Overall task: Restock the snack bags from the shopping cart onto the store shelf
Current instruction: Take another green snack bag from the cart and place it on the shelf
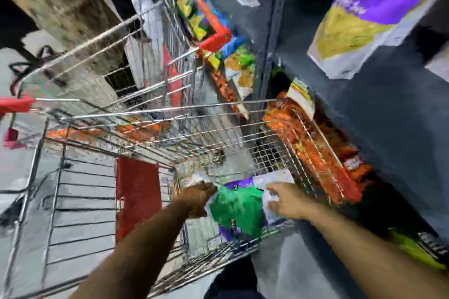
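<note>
The view is tilted and blurred. A wire shopping cart (155, 114) with red handle parts fills the middle. In its near corner lies a green, purple and white snack bag (239, 209). My left hand (198, 198) reaches in at the bag's left side, fingers stretched, touching or almost touching it. My right hand (285, 201) is at the bag's right edge, fingers curled against its white part; a firm grip cannot be made out. The dark store shelf (388, 116) stands at the right with purple and yellow snack bags (364, 7) hanging on it.
Orange snack bags (313, 143) press against the cart's right wire wall on a lower shelf. More colourful bags (233, 60) sit along the shelf farther off. A red panel (136, 194) is in the cart's folding seat. Grey floor lies at the left.
</note>
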A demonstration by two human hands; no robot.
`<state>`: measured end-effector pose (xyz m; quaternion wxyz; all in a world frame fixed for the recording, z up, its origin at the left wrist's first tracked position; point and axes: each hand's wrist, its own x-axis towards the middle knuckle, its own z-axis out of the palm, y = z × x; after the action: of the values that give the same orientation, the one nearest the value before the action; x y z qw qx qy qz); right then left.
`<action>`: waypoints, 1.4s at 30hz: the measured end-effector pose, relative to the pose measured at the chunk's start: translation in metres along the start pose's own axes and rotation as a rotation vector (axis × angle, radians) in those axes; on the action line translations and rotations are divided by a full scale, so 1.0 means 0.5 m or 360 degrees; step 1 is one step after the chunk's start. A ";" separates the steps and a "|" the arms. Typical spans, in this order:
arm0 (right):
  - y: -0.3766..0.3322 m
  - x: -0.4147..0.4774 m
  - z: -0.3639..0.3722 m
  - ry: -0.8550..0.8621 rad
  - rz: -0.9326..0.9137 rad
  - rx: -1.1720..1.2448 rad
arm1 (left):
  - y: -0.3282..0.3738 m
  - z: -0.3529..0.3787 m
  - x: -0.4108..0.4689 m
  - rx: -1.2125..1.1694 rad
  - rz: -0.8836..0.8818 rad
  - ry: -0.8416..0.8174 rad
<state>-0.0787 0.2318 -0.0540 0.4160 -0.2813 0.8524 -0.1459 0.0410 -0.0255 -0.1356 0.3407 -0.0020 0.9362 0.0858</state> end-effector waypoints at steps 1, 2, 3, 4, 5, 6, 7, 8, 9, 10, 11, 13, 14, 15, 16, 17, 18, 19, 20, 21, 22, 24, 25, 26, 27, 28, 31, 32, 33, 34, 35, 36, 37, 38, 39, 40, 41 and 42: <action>0.000 0.022 0.010 -0.0079 0.0030 -0.0020 | 0.004 0.001 0.015 0.0054 0.0036 -0.0007; 0.004 0.049 0.022 -0.0144 0.0052 -0.0019 | 0.003 0.007 0.035 0.0105 0.0071 -0.0023; 0.004 0.066 0.029 -0.0181 0.0076 -0.0013 | 0.003 0.012 0.051 0.0155 0.0097 -0.0041; 0.004 0.081 0.034 -0.0188 0.0097 0.0007 | 0.003 0.021 0.066 0.0185 0.0130 -0.0046; 0.003 0.092 0.034 -0.0160 0.0135 0.0023 | 0.003 0.031 0.079 0.0210 0.0152 -0.0035; 0.002 0.101 0.032 -0.0107 0.0195 0.0052 | 0.004 0.041 0.089 0.0238 0.0158 -0.0006; 0.003 0.111 0.026 -0.0036 0.0278 0.0116 | 0.005 0.050 0.100 0.0255 0.0139 0.0013; 0.007 0.120 0.022 0.0030 0.0360 0.0210 | 0.007 0.055 0.106 0.0264 0.0113 0.0047; 0.014 0.128 0.020 0.0073 0.0434 0.0311 | 0.010 0.061 0.114 0.0224 0.0088 0.0078; 0.017 0.134 0.019 0.0090 0.0476 0.0389 | 0.013 0.062 0.116 0.0165 0.0063 0.0131; 0.019 0.139 0.019 0.0096 0.0496 0.0428 | 0.015 0.064 0.117 0.0102 0.0060 0.0226; 0.026 0.157 0.019 0.0167 0.0535 0.0517 | 0.011 0.076 0.116 0.0035 0.0040 0.0484; 0.029 0.167 0.018 0.0203 0.0550 0.0590 | 0.009 0.086 0.112 -0.0012 0.0000 0.0589; 0.034 0.176 0.017 0.0223 0.0553 0.0651 | 0.007 0.100 0.105 -0.0066 -0.0035 0.0707; 0.043 0.186 0.017 0.0238 0.0562 0.0700 | 0.007 0.117 0.097 -0.0096 -0.0049 0.0804; 0.042 0.190 0.010 0.0245 0.0580 0.0745 | 0.009 0.135 0.089 -0.0080 -0.0074 0.0861; 0.044 0.195 0.005 0.0241 0.0610 0.0807 | 0.014 0.155 0.082 -0.0053 -0.0089 0.0870; 0.044 0.197 0.000 0.0229 0.0645 0.0885 | 0.016 0.177 0.079 -0.0028 -0.0097 0.0806; 0.044 0.199 -0.007 0.0229 0.0670 0.0973 | 0.016 0.195 0.081 0.0002 -0.0102 0.0714; 0.044 0.201 -0.012 0.0228 0.0694 0.1076 | 0.015 0.203 0.086 0.0003 -0.0117 0.0623; 0.047 0.205 -0.012 0.0221 0.0736 0.1187 | 0.012 0.212 0.098 -0.0003 -0.0138 0.0601; 0.050 0.214 -0.015 0.0198 0.0806 0.1397 | 0.011 0.203 0.124 -0.0088 -0.0181 0.0647; 0.051 0.217 -0.018 0.0194 0.0825 0.1505 | 0.012 0.187 0.135 -0.0137 -0.0201 0.0679; 0.048 0.216 -0.022 0.0188 0.0830 0.1615 | 0.013 0.169 0.145 -0.0182 -0.0219 0.0721; 0.047 0.219 -0.024 0.0173 0.0822 0.1714 | 0.012 0.147 0.152 -0.0238 -0.0255 0.0745; 0.046 0.222 -0.029 0.0163 0.0800 0.1820 | 0.007 0.128 0.161 -0.0279 -0.0287 0.0797; 0.051 0.240 -0.031 0.0117 0.0611 0.1762 | -0.026 0.074 0.168 -0.0549 -0.0259 0.0940; 0.045 0.244 -0.035 0.0131 0.0517 0.1674 | -0.044 0.058 0.165 -0.0670 -0.0194 0.0974; 0.040 0.247 -0.041 0.0179 0.0427 0.1586 | -0.062 0.041 0.157 -0.0783 -0.0163 0.1000; 0.029 0.247 -0.051 0.0236 0.0325 0.1522 | -0.085 0.032 0.150 -0.0891 -0.0137 0.1002; 0.016 0.249 -0.061 0.0295 0.0246 0.1470 | -0.104 0.020 0.139 -0.0988 -0.0116 0.0981; 0.001 0.246 -0.074 0.0341 0.0181 0.1452 | -0.113 0.001 0.127 -0.1118 -0.0100 0.0961; -0.016 0.239 -0.090 0.0373 0.0126 0.1469 | -0.116 -0.017 0.112 -0.1344 -0.0102 0.0942; -0.026 0.231 -0.103 0.0400 0.0068 0.1492 | -0.107 -0.040 0.093 -0.1620 -0.0114 0.0906; -0.036 0.219 -0.122 0.0423 0.0011 0.1514 | -0.095 -0.067 0.070 -0.1871 -0.0132 0.0875; -0.047 0.203 -0.139 0.0425 -0.0036 0.1523 | -0.086 -0.089 0.051 -0.2061 -0.0112 0.0841; -0.056 0.187 -0.156 0.0413 -0.0067 0.1531 | -0.076 -0.110 0.032 -0.2237 -0.0032 0.0813; -0.069 0.160 -0.176 0.0405 -0.0116 0.1520 | -0.063 -0.139 0.009 -0.2339 0.0048 0.0802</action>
<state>-0.1759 0.1574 -0.0337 0.3857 -0.0687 0.7239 -0.5679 -0.0051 -0.0677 -0.0911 0.0276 -0.2340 0.6883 0.6861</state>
